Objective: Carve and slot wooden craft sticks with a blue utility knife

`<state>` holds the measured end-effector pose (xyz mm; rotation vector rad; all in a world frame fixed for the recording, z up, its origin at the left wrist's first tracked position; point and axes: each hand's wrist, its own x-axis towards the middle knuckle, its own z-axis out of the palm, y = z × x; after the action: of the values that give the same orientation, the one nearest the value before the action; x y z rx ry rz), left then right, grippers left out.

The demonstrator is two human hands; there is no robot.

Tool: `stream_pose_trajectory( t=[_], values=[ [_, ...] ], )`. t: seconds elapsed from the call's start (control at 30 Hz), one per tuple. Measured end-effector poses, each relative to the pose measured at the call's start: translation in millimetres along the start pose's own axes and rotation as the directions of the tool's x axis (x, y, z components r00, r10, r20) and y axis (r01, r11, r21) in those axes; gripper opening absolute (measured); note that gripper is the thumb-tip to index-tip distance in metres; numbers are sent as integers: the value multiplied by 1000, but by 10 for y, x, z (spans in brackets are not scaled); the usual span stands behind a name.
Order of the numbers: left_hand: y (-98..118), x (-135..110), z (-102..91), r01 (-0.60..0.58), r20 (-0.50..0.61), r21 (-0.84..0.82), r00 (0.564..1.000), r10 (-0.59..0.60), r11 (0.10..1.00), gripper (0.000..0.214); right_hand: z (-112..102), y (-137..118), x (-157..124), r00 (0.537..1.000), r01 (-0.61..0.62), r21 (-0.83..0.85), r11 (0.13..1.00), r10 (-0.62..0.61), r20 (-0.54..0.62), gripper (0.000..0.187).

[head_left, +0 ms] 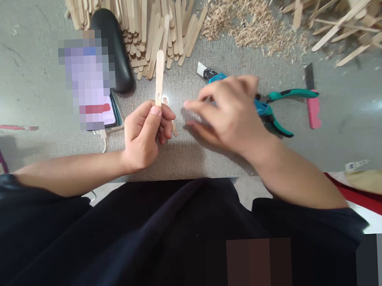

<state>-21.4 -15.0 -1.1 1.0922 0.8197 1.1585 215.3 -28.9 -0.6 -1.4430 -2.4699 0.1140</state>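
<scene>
My left hand (144,134) is closed on a wooden craft stick (159,74), which stands up from between thumb and fingers. A small slot shows in the stick just above my thumb. Beyond my fingers, another short piece of wood (174,129) lies on the table, partly hidden. My right hand (232,113) is slightly blurred, its fingers apart, above a blue utility knife (217,77) with its blade out. Nothing shows between those fingers. Pliers with teal-and-black handles (294,93) lie at that hand's far side, partly covered by it.
Stacked craft sticks (141,23), wood shavings (245,20) and loose sticks (346,18) lie along the back. A black case (115,53) and a plugged-in phone (109,117) are at left. A pink-handled knife (313,112) lies at right on the grey table (345,136).
</scene>
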Motion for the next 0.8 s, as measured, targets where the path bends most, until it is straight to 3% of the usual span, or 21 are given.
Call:
stream_pose_trajectory(
  t=[0.1,0.17,0.23,0.37,0.5,0.8],
  values=[
    [9,-14,13,-38,3,18,999,38,999,51,66,-230,-19,982,184,48,982,-186,23,27],
    [18,-20,14,-57,18,42,998,56,998,48,83,-297,-14,975,211,74,975,-215,51,20],
    [22,-23,9,-61,23,69,998,59,996,43,68,-305,1,981,176,77,981,-181,69,18],
    [17,-19,-13,-40,19,135,999,38,990,45,-8,-271,15,994,100,52,994,-102,35,32],
    [26,-7,-22,-34,42,181,999,26,983,46,-45,-288,-13,995,83,11,996,-82,-55,22],
    [51,-52,21,-214,25,245,976,214,946,36,58,-287,-41,997,-4,9,1000,5,-75,22]
  ],
)
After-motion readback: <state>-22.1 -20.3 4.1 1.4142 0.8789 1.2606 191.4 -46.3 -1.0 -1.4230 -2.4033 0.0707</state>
